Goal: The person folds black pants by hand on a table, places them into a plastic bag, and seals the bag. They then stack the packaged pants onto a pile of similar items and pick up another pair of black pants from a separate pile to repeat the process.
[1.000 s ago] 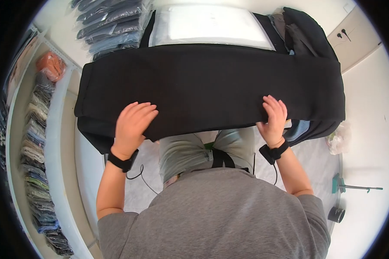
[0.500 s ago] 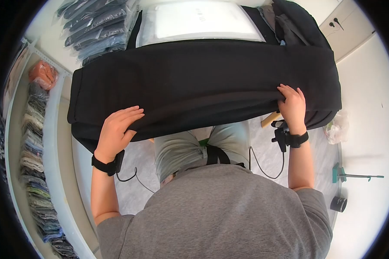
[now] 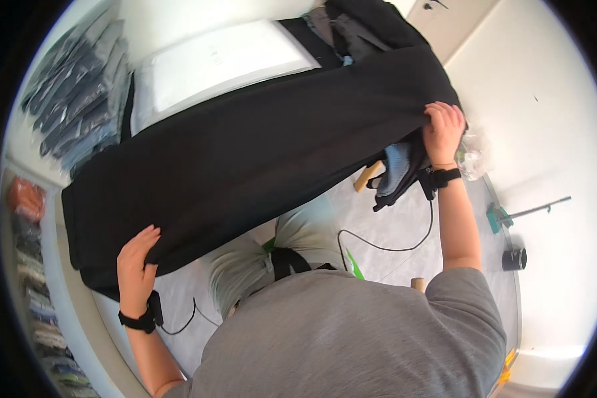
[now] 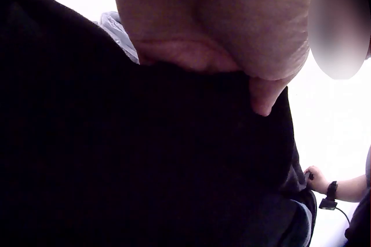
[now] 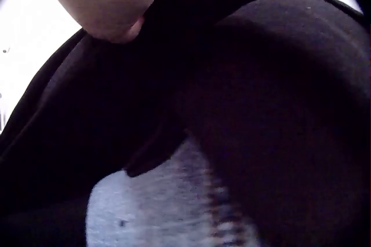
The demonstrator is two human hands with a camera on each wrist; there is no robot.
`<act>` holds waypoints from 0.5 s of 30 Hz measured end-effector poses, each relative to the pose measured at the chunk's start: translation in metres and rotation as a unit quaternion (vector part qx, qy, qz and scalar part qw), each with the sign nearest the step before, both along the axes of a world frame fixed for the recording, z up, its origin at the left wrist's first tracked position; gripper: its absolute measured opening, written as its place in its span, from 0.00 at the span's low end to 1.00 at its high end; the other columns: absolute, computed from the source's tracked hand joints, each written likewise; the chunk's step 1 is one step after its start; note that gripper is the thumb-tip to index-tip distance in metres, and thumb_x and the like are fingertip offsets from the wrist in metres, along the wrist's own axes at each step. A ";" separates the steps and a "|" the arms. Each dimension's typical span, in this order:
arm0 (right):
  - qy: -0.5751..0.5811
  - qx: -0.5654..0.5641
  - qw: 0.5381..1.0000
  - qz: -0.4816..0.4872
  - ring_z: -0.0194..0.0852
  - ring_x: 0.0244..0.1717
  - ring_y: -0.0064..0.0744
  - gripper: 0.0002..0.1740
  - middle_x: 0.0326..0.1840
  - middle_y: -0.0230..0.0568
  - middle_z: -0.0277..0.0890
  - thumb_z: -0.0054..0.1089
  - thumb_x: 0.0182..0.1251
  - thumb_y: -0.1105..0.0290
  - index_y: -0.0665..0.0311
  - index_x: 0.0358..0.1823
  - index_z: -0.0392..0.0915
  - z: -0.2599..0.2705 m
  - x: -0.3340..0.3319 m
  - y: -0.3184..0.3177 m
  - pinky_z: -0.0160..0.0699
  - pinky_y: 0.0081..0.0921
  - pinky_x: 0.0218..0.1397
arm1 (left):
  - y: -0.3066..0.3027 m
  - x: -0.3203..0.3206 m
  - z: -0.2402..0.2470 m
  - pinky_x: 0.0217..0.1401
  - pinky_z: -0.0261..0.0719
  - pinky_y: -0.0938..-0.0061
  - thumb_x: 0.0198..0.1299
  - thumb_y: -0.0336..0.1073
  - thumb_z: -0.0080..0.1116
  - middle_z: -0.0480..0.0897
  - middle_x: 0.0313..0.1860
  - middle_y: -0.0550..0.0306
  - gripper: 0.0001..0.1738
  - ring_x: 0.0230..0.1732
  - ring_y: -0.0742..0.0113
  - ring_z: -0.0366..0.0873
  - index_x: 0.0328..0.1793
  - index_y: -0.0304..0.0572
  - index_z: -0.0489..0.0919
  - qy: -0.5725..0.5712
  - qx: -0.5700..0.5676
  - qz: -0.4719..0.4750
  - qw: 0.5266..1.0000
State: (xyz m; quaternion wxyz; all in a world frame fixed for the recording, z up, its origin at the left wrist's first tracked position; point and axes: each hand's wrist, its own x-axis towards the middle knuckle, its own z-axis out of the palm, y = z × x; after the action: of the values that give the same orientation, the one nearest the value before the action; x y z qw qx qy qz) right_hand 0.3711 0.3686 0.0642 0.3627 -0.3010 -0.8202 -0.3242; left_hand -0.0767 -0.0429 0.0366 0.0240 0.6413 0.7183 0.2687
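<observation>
A long black garment [image 3: 245,149] lies across the work surface, slanting from lower left to upper right in the head view. At its near left edge my left hand [image 3: 138,265] rests on the cloth, fingers straight and thumb out. The left wrist view shows that thumb [image 4: 266,99] lying against the black cloth. My right hand [image 3: 444,136] grips the garment's edge at the right end, fingers bent over it. Below that hand hangs a piece of blue denim [image 3: 397,169], whose stitched seam shows in the right wrist view.
A white plastic-wrapped stack [image 3: 225,63] lies behind the garment. Bagged dark clothes [image 3: 86,86] are piled at the back left, above a shelf of packed garments [image 3: 46,312]. A cable [image 3: 385,249] hangs from the right wrist. A green-headed broom [image 3: 504,217] leans by the right wall.
The head view has turned, so the garment now slants. My right hand has moved to the garment's right end and pulled its edge up, baring denim below. My left hand stays at the left edge.
</observation>
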 end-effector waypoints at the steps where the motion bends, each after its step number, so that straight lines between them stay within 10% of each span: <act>1: -0.025 -0.029 0.999 0.000 0.73 0.56 0.33 0.21 0.47 0.30 0.77 0.59 0.41 0.80 0.57 0.41 0.74 -0.001 0.006 0.002 0.60 0.42 0.68 | 0.000 0.001 0.000 0.65 0.69 0.62 0.37 0.20 0.48 0.82 0.54 0.47 0.26 0.62 0.51 0.76 0.48 0.31 0.80 0.004 -0.001 -0.002 1.000; 15: 0.157 -0.134 0.966 -0.154 0.74 0.55 0.47 0.27 0.54 0.45 0.78 0.48 0.49 0.83 0.59 0.52 0.79 0.011 0.100 0.064 0.70 0.41 0.60 | -0.002 -0.004 -0.011 0.67 0.67 0.61 0.43 0.25 0.49 0.81 0.56 0.48 0.22 0.62 0.50 0.75 0.47 0.31 0.80 -0.011 0.004 0.014 1.000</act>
State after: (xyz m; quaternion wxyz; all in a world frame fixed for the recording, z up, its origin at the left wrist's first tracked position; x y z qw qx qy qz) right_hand 0.4710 0.4327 0.0755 0.3891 -0.5164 -0.7328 -0.2119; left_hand -0.0804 -0.0445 0.0256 0.0255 0.6285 0.7256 0.2791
